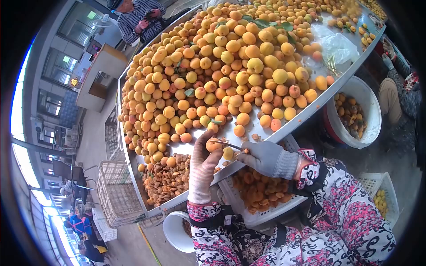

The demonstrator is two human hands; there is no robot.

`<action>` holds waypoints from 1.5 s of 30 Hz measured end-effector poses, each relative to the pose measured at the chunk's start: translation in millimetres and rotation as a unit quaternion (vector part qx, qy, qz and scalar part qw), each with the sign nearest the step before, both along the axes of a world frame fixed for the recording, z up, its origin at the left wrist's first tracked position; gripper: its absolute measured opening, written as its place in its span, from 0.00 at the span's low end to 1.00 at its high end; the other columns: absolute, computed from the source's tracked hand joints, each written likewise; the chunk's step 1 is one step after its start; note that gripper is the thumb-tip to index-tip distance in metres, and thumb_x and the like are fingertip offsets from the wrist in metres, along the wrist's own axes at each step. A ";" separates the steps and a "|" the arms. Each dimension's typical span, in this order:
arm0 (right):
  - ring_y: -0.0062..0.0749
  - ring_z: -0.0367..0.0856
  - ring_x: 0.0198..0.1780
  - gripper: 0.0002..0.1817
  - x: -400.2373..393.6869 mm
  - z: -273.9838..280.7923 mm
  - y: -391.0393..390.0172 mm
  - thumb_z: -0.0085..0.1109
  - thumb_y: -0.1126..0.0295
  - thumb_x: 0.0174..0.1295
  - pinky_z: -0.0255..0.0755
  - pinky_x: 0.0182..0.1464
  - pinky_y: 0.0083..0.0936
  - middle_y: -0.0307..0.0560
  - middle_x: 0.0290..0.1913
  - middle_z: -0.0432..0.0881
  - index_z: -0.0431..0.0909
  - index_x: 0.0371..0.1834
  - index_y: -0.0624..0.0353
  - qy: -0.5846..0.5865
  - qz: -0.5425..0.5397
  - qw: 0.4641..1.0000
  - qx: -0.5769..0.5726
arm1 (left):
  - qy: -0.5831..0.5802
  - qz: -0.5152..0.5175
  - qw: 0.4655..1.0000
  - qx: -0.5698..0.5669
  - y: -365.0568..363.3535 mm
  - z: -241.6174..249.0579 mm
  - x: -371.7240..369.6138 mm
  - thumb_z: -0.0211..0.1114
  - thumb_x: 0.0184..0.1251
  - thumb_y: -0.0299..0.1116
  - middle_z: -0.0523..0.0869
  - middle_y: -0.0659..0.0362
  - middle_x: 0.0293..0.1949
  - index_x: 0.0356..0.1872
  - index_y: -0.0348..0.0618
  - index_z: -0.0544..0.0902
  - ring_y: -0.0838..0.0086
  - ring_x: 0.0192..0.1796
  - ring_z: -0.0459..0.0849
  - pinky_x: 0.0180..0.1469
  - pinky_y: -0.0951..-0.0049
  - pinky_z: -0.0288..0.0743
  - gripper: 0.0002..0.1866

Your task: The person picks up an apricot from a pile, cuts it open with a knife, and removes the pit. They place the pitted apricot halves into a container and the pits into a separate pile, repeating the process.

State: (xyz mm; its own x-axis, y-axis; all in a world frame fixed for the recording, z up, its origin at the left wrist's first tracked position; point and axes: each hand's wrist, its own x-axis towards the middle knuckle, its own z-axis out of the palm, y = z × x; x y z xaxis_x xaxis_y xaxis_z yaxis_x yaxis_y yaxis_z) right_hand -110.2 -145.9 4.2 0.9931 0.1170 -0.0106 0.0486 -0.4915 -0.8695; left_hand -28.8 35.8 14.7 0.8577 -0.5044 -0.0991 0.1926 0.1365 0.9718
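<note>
My left hand [203, 170], in a pale glove with bare fingertips, is closed around an apricot [213, 145] above the near edge of the metal table. In my grey-gloved right hand [270, 159] is a small knife [225, 144], its thin blade reaching left against that apricot. Just under the blade is a yellowish apricot piece [228, 153]. A big heap of whole apricots [199, 84] lies beyond both hands. Brown apricot pits [166, 182] are piled on the table left of my left hand. Below my right hand, a white crate [253, 217] holds halved apricots [255, 188].
The table's raised metal rim [317, 106] runs close to my hands. A white bucket [376, 113] with fruit stands at right, another bucket [172, 230] at lower left. Stacked crates [117, 195] flank the table. Other people [135, 20] are around; a plastic bag [335, 42] lies on the table.
</note>
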 end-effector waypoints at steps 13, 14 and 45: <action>0.58 0.79 0.34 0.21 -2.9 -20.7 32.2 0.44 0.52 0.66 0.71 0.36 0.45 0.62 0.29 0.79 0.72 0.48 0.59 -0.021 -0.104 0.990 0.088 | 0.137 0.070 0.975 -0.162 -30.2 -17.5 -15.9 0.65 0.61 0.44 0.82 0.54 0.37 0.53 0.35 0.73 0.71 0.40 0.80 0.45 0.72 0.75 0.26; 0.58 0.78 0.33 0.21 -1.6 -24.5 34.3 0.45 0.53 0.66 0.72 0.36 0.44 0.62 0.29 0.79 0.72 0.51 0.58 0.003 -0.112 0.991 0.070 | 0.235 0.106 0.944 -0.206 -38.6 -14.2 -24.1 0.65 0.61 0.47 0.82 0.53 0.39 0.54 0.37 0.72 0.70 0.41 0.80 0.44 0.68 0.75 0.27; 0.55 0.80 0.34 0.19 1.1 -13.2 27.2 0.48 0.55 0.66 0.72 0.35 0.38 0.60 0.29 0.80 0.71 0.46 0.62 -0.013 -0.115 0.991 0.059 | 0.215 0.120 0.944 -0.219 -47.6 -12.0 -26.7 0.61 0.63 0.49 0.82 0.55 0.40 0.48 0.37 0.76 0.68 0.42 0.80 0.47 0.67 0.75 0.24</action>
State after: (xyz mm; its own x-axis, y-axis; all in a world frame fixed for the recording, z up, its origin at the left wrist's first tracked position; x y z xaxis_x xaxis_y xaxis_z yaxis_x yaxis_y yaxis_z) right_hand -109.1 -118.7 -9.0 0.9934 -0.1140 0.0157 -0.0297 -0.3863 -0.9219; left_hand -55.6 -11.8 2.7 0.8804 -0.3743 -0.2912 0.4690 0.5968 0.6510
